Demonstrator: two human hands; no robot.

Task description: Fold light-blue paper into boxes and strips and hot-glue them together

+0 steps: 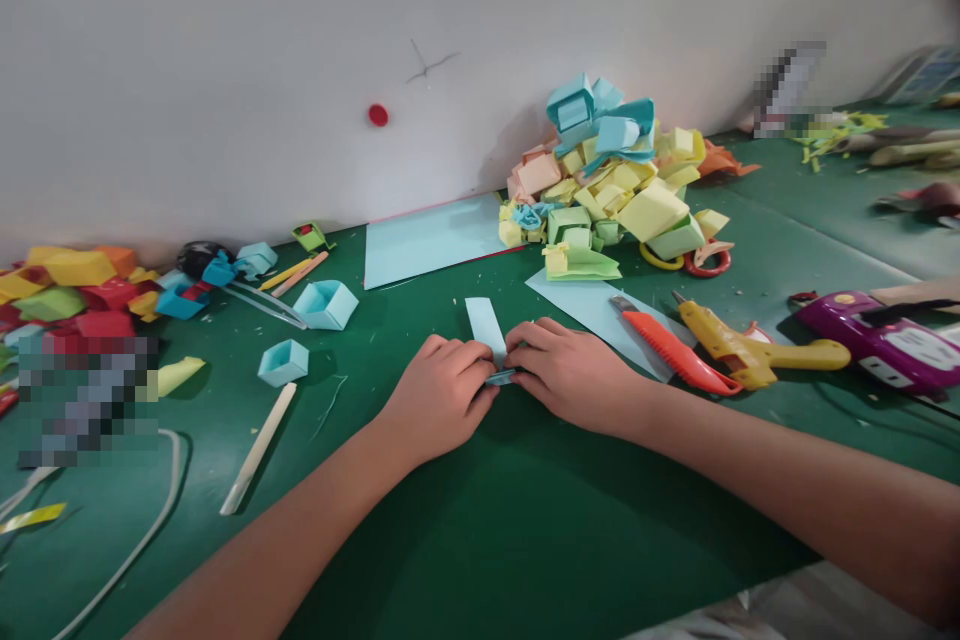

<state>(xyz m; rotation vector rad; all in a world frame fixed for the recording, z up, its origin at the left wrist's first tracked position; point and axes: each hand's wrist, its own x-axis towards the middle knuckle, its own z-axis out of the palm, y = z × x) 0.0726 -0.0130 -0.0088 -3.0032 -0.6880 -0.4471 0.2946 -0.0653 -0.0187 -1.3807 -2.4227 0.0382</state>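
Note:
A light blue paper strip (486, 320) stretches away from me over the green table, its near end folded between my hands. My left hand (444, 390) pinches that folded end from the left, with fingers bent and thumb beneath. From the right, my right hand (559, 368) grips the same end, its fingertips nearly touching those of the left. The fingers cover most of the fold. Left of my hands stand two folded light blue paper boxes, a larger one (325, 306) and a smaller one (283, 362). A pale stick (259, 448) lies nearer to me.
A light blue sheet (435, 242) lies by the wall. Folded paper pieces (600, 185) are heaped behind my right hand. A red utility knife (675, 345), a yellow glue gun (750, 340) and a purple device (877, 340) lie right. Colourful paper shapes (79, 285) and a cable (169, 495) are left.

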